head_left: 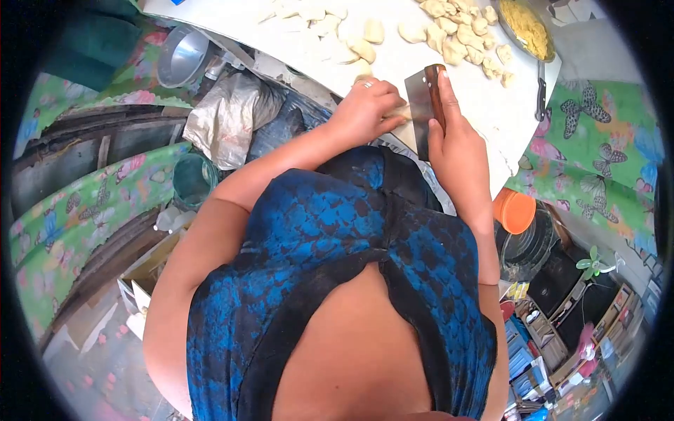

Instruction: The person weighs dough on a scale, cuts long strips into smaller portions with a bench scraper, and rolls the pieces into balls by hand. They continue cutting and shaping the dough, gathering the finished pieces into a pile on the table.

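My right hand [456, 147] is closed around the brown wooden handle of a metal scraper [421, 105], whose wide blade stands on the white table. Just left of the blade, my left hand [366, 112] has its fingers bent around a piece of pale dough [401, 116], partly hidden by the fingers. Beyond my left hand lie flattened dough pieces [361, 49]. Several small dough lumps [467, 35] are spread at the far side of the table, beyond the scraper.
The white table [491, 105] has a bowl of yellow filling [526, 28] at its far right, with a black-handled knife [540, 95] beside it. An orange container [516, 212] stands below the right edge. A metal pot [184, 56] and a silvery bag [228, 119] are at left.
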A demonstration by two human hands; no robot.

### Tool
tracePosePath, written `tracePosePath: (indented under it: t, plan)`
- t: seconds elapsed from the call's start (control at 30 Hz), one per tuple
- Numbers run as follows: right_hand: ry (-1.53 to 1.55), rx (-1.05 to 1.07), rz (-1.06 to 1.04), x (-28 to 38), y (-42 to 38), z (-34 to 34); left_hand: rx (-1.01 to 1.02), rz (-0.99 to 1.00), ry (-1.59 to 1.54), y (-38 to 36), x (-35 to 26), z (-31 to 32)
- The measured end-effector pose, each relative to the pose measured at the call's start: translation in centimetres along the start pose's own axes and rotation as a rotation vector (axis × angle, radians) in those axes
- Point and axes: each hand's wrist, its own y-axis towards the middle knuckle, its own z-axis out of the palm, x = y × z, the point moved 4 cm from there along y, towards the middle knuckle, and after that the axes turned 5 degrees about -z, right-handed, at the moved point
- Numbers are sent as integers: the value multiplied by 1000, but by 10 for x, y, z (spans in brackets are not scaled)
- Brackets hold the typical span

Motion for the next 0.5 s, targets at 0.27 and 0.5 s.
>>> tracePosePath:
  t: [0.27,0.5]
  plan:
    - [-172,5,45,-6,65,24,133,69,30,0,-1,-4]
    - [188,-406,-94,-46,30,-29,-310,-55,287,37,23,-65]
